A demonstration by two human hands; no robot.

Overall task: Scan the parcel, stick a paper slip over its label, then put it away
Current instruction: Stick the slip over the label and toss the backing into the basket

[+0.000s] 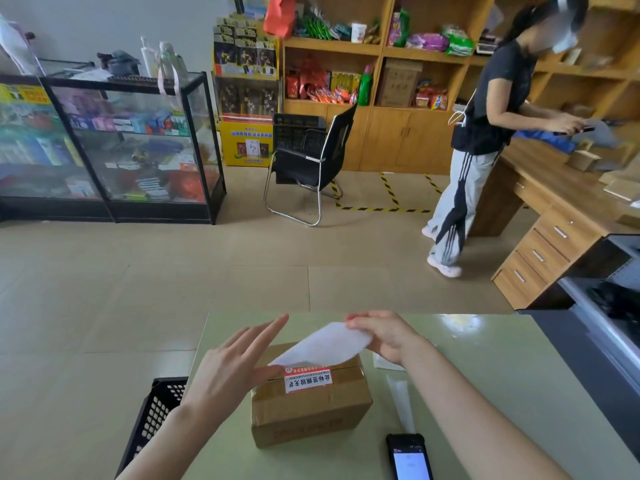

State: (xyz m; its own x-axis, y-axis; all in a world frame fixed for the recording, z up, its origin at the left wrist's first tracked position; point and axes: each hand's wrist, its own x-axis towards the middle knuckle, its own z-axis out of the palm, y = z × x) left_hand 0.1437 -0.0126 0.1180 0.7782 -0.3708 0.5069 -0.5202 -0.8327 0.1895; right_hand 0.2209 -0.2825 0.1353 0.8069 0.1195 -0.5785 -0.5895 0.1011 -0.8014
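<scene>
red-and-white label (308, 379) on parcel (310, 407)

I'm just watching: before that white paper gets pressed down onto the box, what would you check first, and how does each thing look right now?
1. Paper slip gripped by right hand: ok.
2. Left hand holding the slip's near corner on the cardboard box: ok.
3. Box flat on the green table: ok.
4. Slip lying flat: not ok, it arches upward.
5. Label fully covered: cannot tell.
6. Phone clear of box: ok.
</scene>
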